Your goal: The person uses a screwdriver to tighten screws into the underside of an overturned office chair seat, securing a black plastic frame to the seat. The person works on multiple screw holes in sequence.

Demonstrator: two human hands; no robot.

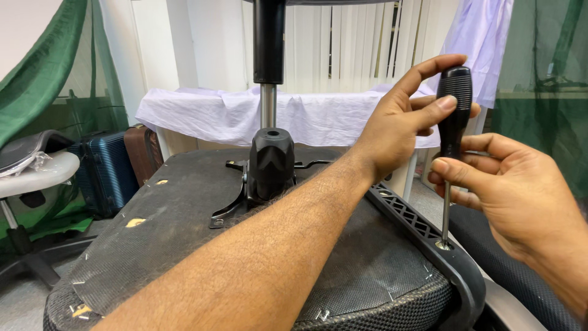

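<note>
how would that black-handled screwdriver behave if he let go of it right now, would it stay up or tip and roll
The screwdriver would probably tip: it stands upright with only its thin tip in a hole of the black armrest bracket, steadied by the left hand and right hand. Its rounded handle looks apt to roll. It seems stiff and top-heavy.

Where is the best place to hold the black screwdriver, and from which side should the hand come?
Probably the thick ribbed black handle at the top of the screwdriver, approached from the side. It stands nearly upright, tip in a hole of the black chair bracket. The left hand already wraps the handle; the right hand steadies it lower, at the shaft.
</note>
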